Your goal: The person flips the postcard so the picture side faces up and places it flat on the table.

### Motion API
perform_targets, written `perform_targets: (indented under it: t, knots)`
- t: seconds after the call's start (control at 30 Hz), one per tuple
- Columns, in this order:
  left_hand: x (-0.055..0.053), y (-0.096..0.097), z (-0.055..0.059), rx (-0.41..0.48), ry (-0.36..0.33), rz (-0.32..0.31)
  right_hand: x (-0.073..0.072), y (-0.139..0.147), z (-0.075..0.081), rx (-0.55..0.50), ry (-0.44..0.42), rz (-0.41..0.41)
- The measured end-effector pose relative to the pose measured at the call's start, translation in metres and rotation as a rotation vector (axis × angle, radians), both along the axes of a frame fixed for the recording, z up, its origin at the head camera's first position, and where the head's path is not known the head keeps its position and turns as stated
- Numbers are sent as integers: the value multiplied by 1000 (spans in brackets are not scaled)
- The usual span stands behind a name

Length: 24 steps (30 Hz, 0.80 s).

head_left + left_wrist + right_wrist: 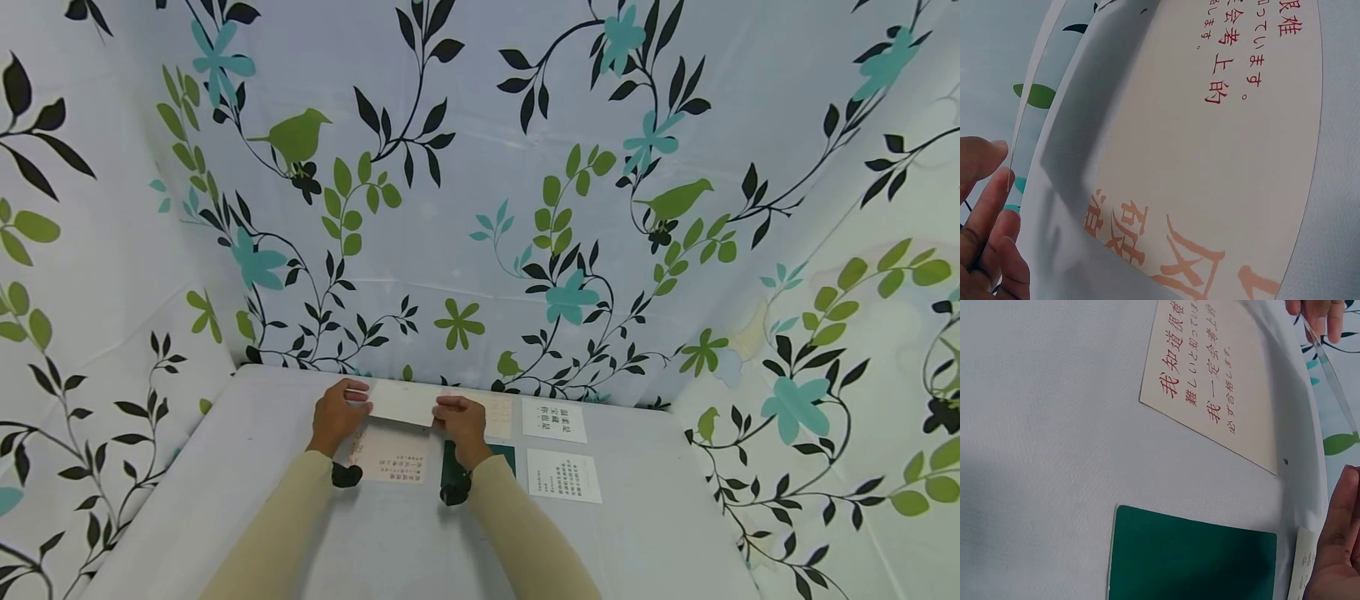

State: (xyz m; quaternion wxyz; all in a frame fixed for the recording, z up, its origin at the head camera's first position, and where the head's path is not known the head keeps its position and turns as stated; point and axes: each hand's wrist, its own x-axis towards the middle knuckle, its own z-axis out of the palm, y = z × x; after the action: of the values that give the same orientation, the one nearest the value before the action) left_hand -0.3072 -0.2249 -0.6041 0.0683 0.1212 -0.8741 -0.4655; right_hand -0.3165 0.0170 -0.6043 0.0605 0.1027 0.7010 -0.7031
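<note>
A cream card is held up off the table between the two hands near the back edge. At its left end, the left hand pinches the edge between thumb and fingers, as the left wrist view shows. The right hand grips the card's right end; its fingertips lie partly out of the right wrist view. Just below the held card, a beige card with red and orange writing lies flat. Beneath the right hand lies a dark green card, partly covered by that hand in the head view.
Right of the hands lie a beige card, a white card with large writing and a white card with smaller writing. The white-covered table meets a leaf-and-bird patterned cloth at its back edge.
</note>
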Motion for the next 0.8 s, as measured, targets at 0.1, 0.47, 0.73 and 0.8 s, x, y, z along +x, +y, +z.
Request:
perform_targets:
  t: [0.1,0.47,0.73,0.8]
  knots:
    - [1,1,2,-1,-1,-5,2,3,2,-11,-26,6]
    - [1,0,12,21,-7,-29,-3,16,1,-62,-50,14]
    - [3,-4,17,25,-2,-63,-2,21,4,-127,-53,41]
    - [3,-4,18,22,2,-67,-3,21,3,-135,-52,43]
